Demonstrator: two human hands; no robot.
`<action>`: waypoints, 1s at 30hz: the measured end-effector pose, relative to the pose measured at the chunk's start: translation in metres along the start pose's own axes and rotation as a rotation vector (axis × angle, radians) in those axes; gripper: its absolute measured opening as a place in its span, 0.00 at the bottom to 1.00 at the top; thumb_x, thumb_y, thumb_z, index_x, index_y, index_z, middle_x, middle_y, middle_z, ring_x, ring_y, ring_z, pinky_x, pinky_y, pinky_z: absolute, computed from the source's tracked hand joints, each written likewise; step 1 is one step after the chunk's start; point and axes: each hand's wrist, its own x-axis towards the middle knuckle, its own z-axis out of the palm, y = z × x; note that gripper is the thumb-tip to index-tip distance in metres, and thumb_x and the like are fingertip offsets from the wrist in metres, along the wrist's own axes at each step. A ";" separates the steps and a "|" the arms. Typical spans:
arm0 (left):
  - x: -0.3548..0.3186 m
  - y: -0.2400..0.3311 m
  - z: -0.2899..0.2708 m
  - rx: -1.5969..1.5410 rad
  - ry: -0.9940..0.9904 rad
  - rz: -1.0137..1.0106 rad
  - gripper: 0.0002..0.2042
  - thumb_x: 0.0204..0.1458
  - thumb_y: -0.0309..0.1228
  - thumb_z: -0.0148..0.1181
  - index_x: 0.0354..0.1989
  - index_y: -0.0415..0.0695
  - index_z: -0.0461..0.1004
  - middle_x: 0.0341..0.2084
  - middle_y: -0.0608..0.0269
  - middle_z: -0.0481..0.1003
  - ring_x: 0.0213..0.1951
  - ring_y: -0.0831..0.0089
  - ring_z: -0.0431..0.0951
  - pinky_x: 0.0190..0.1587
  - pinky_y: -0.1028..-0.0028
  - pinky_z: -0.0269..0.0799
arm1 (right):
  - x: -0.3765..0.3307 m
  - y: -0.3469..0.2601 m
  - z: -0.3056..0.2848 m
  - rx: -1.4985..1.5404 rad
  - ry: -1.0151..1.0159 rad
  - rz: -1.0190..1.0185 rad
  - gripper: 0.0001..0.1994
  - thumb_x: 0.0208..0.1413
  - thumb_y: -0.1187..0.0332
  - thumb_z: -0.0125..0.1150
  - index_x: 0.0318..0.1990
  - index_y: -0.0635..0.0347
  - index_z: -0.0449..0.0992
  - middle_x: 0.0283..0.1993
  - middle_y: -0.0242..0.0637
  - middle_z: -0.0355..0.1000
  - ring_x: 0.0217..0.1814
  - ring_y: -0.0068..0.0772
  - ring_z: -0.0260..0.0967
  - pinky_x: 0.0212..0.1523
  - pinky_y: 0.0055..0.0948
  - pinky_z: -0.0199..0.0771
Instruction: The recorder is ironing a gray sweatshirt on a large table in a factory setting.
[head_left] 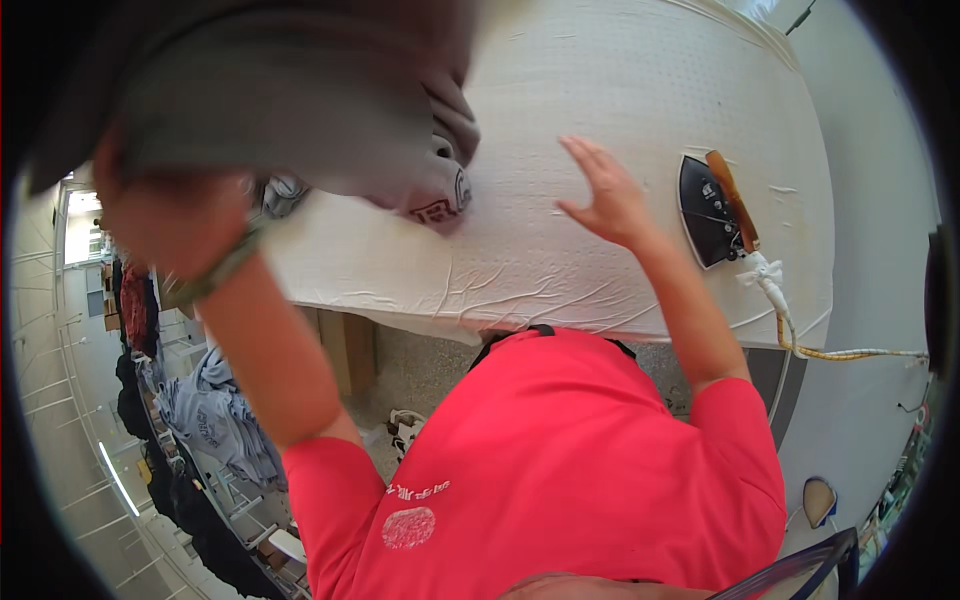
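Note:
A dark grey garment (300,110) is lifted over the left part of the white padded table (560,80), blurred by motion. Its lower corner carries a dark printed outline. My left hand (180,215), also smeared, is raised at the garment's near left edge and closed on the cloth; the fingers are partly hidden. Over the middle of the table my right hand (608,195) is held open, thumb and fingers apart, with nothing in it. To its right a black iron (708,210) with a wooden handle rests on the cover.
The iron's wrapped cord (850,352) runs off to the right wall. A small grey cloth bundle (283,192) lies at the table's left. Beyond the left edge hang light blue-grey garments (215,415) and dark clothes. Below the table stands a brown box (347,352).

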 end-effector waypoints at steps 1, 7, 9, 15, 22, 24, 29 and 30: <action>0.012 0.035 -0.034 -0.204 -0.432 -0.108 0.25 0.60 0.37 0.52 0.63 0.34 0.72 0.65 0.45 0.71 0.67 0.52 0.71 0.69 0.48 0.68 | 0.009 -0.012 0.005 0.058 0.065 -0.070 0.27 0.58 0.64 0.69 0.65 0.56 0.73 0.63 0.50 0.73 0.67 0.53 0.70 0.70 0.46 0.68; -0.003 0.043 -0.160 -0.175 -0.014 0.105 0.24 0.61 0.35 0.48 0.60 0.33 0.74 0.61 0.44 0.75 0.62 0.50 0.76 0.66 0.47 0.71 | 0.017 0.016 -0.001 0.122 0.000 -0.123 0.20 0.54 0.66 0.69 0.55 0.58 0.78 0.52 0.49 0.78 0.58 0.53 0.75 0.64 0.46 0.72; -0.026 -0.003 -0.234 -0.318 -0.090 -0.097 0.24 0.60 0.36 0.46 0.58 0.34 0.76 0.57 0.45 0.78 0.58 0.50 0.79 0.62 0.47 0.74 | -0.001 0.020 -0.023 0.153 0.120 0.097 0.16 0.50 0.67 0.67 0.48 0.57 0.80 0.47 0.47 0.80 0.50 0.53 0.77 0.56 0.45 0.77; -0.136 -0.145 -0.343 -0.251 0.427 -0.420 0.22 0.60 0.39 0.44 0.50 0.36 0.78 0.48 0.47 0.82 0.52 0.51 0.82 0.58 0.50 0.78 | -0.064 0.024 -0.071 -0.080 -0.004 0.064 0.15 0.52 0.68 0.65 0.48 0.57 0.80 0.46 0.48 0.80 0.49 0.55 0.78 0.50 0.46 0.78; -0.135 -0.210 -0.336 0.087 0.405 -0.809 0.17 0.68 0.41 0.52 0.49 0.37 0.78 0.46 0.53 0.81 0.48 0.55 0.82 0.53 0.53 0.78 | -0.094 0.017 -0.063 -0.164 -0.373 0.508 0.16 0.54 0.65 0.63 0.50 0.59 0.80 0.44 0.52 0.80 0.48 0.55 0.79 0.51 0.47 0.78; -0.109 -0.222 -0.310 0.125 0.248 -0.864 0.16 0.69 0.40 0.55 0.47 0.38 0.78 0.45 0.54 0.82 0.46 0.58 0.83 0.51 0.56 0.79 | -0.090 0.031 -0.052 -0.264 -0.456 0.534 0.16 0.55 0.65 0.63 0.50 0.60 0.80 0.43 0.52 0.81 0.48 0.55 0.79 0.51 0.47 0.78; 0.070 -0.176 -0.249 0.068 0.028 -0.340 0.15 0.67 0.41 0.60 0.51 0.43 0.79 0.44 0.59 0.81 0.44 0.69 0.81 0.47 0.67 0.77 | -0.032 0.042 -0.074 -0.273 0.064 0.440 0.17 0.57 0.65 0.62 0.53 0.59 0.80 0.44 0.51 0.81 0.48 0.56 0.79 0.50 0.45 0.79; 0.099 -0.142 -0.224 -0.068 0.026 -0.296 0.17 0.68 0.43 0.59 0.53 0.42 0.78 0.45 0.60 0.82 0.45 0.65 0.82 0.48 0.67 0.76 | -0.015 0.030 -0.093 -0.252 0.191 0.386 0.17 0.57 0.67 0.61 0.53 0.60 0.80 0.44 0.51 0.81 0.47 0.56 0.79 0.49 0.44 0.79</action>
